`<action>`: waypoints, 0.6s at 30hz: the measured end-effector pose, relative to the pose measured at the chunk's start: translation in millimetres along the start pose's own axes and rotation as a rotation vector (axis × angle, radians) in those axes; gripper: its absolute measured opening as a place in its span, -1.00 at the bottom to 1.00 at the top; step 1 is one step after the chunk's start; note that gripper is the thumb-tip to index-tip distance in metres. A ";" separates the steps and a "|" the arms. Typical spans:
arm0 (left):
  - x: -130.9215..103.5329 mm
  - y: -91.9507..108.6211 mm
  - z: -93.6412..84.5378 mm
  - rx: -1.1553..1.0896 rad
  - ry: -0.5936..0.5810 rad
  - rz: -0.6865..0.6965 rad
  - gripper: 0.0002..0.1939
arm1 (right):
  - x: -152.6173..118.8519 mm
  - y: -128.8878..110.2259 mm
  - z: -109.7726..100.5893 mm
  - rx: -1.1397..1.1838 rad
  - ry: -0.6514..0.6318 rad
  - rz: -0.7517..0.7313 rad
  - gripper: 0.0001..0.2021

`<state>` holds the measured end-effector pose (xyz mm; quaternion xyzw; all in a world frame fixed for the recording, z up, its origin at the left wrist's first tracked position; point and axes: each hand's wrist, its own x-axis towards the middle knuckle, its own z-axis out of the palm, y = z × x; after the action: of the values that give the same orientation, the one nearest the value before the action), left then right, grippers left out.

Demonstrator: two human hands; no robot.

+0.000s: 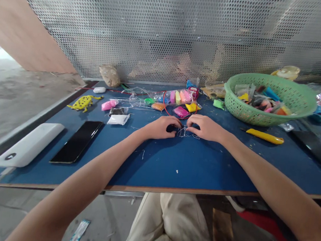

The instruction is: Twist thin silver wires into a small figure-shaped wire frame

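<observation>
Above the blue table, a small frame of thin silvery wire (184, 132) stands between my two hands. My left hand (162, 128) is curled, its thumb and forefinger closing on the frame's left side. From the other side my right hand (206, 128) pinches the wire with thumb and fingertips. Just behind the hands lie a magenta clay packet (181, 112) and a yellow clay packet (192, 107). Loose straight wires (139, 104) lie farther left. The finer bends of the frame are too small to make out.
A green basket (235, 108) with packets stands right, behind a yellow cutter knife (265, 136). Left are a black phone (76, 142), a white power bank (30, 144) with a cable, a spotted yellow toy (82, 102) and a white packet (118, 119). Perforated metal (157, 33) borders the back.
</observation>
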<state>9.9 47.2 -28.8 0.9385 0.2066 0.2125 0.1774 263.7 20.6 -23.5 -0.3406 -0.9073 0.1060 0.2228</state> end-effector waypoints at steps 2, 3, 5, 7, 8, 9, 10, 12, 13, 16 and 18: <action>0.0 -1.6 -0.4 -0.004 0.008 -0.008 -0.72 | -0.2 -0.7 0.2 -0.010 -0.016 0.009 -0.87; -0.3 -2.0 -0.9 -0.009 0.012 -0.006 -0.72 | -0.3 -1.2 0.5 -0.017 -0.023 0.013 -0.87; -1.0 -1.5 -2.2 -0.027 0.010 0.013 -0.72 | -0.5 -2.5 1.1 -0.035 -0.031 0.017 -0.87; -1.8 -0.1 -3.2 -0.041 0.000 0.034 -0.71 | -0.6 -3.2 1.8 -0.050 -0.036 0.014 -0.88; -2.0 0.7 -3.4 -0.041 -0.004 0.039 -0.70 | -0.6 -3.3 1.9 -0.055 -0.036 0.013 -0.88; -2.0 1.3 -3.3 -0.038 -0.004 0.038 -0.69 | -0.6 -3.2 1.7 -0.056 -0.036 0.013 -0.88; -1.9 1.7 -3.0 -0.033 -0.002 0.034 -0.69 | -0.6 -2.9 1.4 -0.056 -0.037 0.015 -0.88; -1.3 1.8 -2.1 -0.027 0.003 0.021 -0.69 | -0.6 -2.0 0.0 -0.050 -0.047 0.021 -0.87; -0.9 1.5 -1.6 -0.027 0.002 0.016 -0.70 | -0.6 -1.5 -0.8 -0.043 -0.057 0.023 -0.86; -0.1 1.0 -1.1 -0.024 0.000 0.017 -0.72 | -1.0 -0.7 -2.7 -0.021 -0.085 0.030 -0.83; 0.0 1.7 -1.4 -0.025 -0.004 0.035 -0.70 | -1.5 -1.0 -2.7 -0.025 -0.084 0.037 -0.84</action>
<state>9.8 46.1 -26.9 0.9401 0.1870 0.2162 0.1857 265.4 19.1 -21.2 -0.3554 -0.9105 0.1131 0.1784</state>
